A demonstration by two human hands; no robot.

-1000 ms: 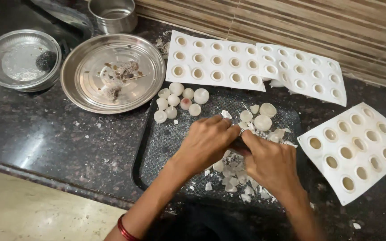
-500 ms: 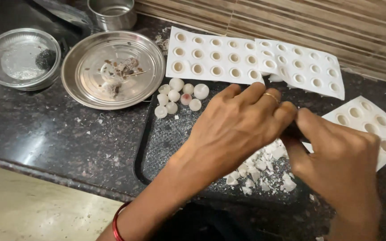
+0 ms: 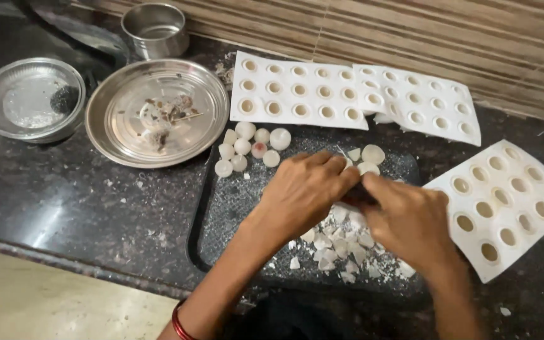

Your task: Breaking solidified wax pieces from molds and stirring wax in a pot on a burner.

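Note:
My left hand (image 3: 303, 189), with a red bangle at the wrist, and my right hand (image 3: 410, 220) meet fingertip to fingertip over a black tray (image 3: 221, 208). Both pinch something small and dark between them; the fingers mostly hide it. Under the hands lies a heap of broken white chunks (image 3: 341, 245). A cluster of white half-balls (image 3: 250, 148) sits at the tray's far left corner. Two more white pieces (image 3: 369, 157) lie just beyond my fingers.
White moulds with round cavities lie behind the tray (image 3: 297, 91), further right (image 3: 423, 104) and to the right (image 3: 505, 201). A steel plate (image 3: 121, 82) with scraps, a steel bowl (image 3: 29, 101) and a steel cup (image 3: 155, 28) stand at the left. The dark counter's front edge (image 3: 64, 255) runs low left.
Half a second ago both hands were lifted closer to the camera; now they are back down over the white chunks, still pressed together.

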